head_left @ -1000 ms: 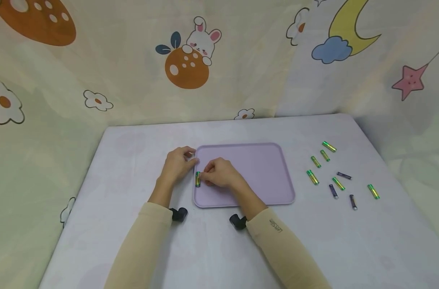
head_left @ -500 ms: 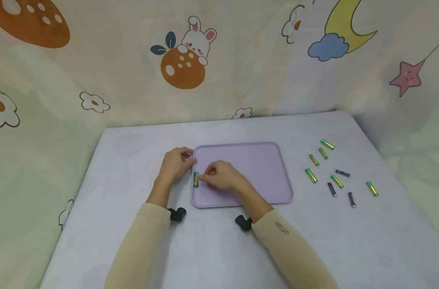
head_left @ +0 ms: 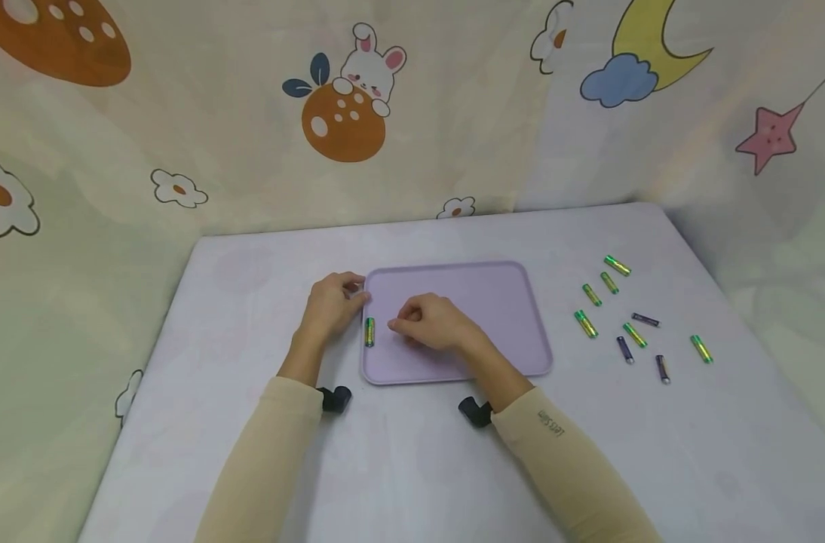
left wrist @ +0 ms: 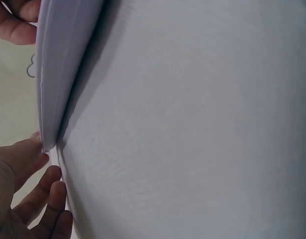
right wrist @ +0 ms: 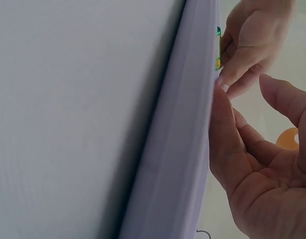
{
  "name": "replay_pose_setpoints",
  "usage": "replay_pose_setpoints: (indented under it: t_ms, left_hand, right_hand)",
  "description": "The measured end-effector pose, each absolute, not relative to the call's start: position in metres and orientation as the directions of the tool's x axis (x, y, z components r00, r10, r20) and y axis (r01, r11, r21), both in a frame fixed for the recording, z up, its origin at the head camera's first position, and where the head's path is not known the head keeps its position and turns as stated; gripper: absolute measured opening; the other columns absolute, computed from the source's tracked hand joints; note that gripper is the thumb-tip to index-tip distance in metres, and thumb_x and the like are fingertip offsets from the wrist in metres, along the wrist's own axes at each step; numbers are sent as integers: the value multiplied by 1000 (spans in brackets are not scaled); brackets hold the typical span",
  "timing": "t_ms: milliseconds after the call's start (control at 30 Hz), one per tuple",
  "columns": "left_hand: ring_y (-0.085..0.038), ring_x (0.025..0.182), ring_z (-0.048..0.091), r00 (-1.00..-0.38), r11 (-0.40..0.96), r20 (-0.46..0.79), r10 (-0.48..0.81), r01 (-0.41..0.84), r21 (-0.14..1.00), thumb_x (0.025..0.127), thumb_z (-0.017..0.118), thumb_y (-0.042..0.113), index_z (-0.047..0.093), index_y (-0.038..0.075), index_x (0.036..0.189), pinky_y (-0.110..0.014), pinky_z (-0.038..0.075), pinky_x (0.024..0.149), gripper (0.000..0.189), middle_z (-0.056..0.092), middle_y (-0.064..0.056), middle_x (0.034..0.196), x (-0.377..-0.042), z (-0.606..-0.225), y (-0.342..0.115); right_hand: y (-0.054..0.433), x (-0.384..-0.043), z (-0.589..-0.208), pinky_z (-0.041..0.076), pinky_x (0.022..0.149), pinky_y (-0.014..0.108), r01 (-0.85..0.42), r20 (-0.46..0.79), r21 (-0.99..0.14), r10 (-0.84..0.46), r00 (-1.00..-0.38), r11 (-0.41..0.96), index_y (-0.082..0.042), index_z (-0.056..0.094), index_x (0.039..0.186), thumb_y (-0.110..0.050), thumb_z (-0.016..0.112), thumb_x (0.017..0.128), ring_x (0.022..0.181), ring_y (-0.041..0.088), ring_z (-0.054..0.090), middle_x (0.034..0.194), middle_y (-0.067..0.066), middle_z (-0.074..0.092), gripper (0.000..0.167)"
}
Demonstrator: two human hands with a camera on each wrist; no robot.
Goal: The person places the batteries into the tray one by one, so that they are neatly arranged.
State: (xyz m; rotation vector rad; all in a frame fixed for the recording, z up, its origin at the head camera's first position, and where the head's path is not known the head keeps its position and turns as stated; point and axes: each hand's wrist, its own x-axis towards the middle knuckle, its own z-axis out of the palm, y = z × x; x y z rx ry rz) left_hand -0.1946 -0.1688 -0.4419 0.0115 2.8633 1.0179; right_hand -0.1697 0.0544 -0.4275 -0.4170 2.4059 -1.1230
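A green-and-gold battery (head_left: 369, 332) lies lengthwise along the left wall inside a shallow purple tray (head_left: 473, 302); part of it shows in the right wrist view too. My left hand (head_left: 327, 308) is at the tray's left rim, its thumb touching the rim and its fingers loosely bent. Over the tray, to the right of that battery, hovers my right hand (head_left: 433, 323). The right wrist view shows this right hand (right wrist: 272, 174) with its thumb apart from the fingers and nothing held.
Several green-and-gold batteries (head_left: 586, 324) in two sizes lie scattered on the white table (head_left: 412, 467), right of the tray. Among them are dark batteries (head_left: 625, 350). A printed cloth (head_left: 249, 113) hangs behind the table.
My right hand has drawn away from the battery in the tray, moving right. That battery stays by the left wall, and my left hand keeps its place at the rim.
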Motion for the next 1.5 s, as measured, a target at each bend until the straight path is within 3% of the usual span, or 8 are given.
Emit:
replay_pose_setpoints:
  t_ms: [467,767,933,1267,1500]
  left_hand:
    - [-31,116,63,-995,793,-93,39,-26,608,100,69,27,65,12,137,-47,51,97,41,67,-13,129,-193,-440,-165]
    - [-30,115,63,-995,793,-95,35,-31,608,100,69,26,65,12,137,-47,51,97,40,67,-13,129,-193,-441,-166]
    - [-31,116,63,-994,798,-103,43,-27,602,100,68,26,64,12,138,-47,51,97,41,66,-13,130,-192,-439,-165]
    - [-32,115,64,-997,789,-65,51,0,615,100,68,25,65,10,137,-48,51,96,40,68,-14,128,-191,-442,-167]
    - [-31,114,63,-997,783,-59,54,5,622,100,68,24,65,10,138,-47,51,95,40,67,-14,128,-190,-443,-165]
  right_hand:
    - [95,-169,-414,51,79,33,-75,-230,-778,-393,-890,624,-11,71,107,-38,69,97,79,19,69,87,6,74,29]
    - [126,-171,-409,52,77,33,-47,-221,-779,-343,-913,626,-12,72,109,-38,69,97,83,24,72,92,9,73,29]
    - [149,-169,-407,54,74,32,-37,-206,-790,-323,-924,612,-7,70,112,-33,69,97,85,27,73,96,12,71,30]
    - [183,-164,-415,50,79,34,-48,-175,-744,-264,-949,666,-9,70,110,-35,69,98,82,22,71,92,8,73,29]
    - [205,-161,-415,51,72,32,-67,-127,-714,-223,-967,697,-6,69,114,-35,69,98,78,20,72,91,7,73,33]
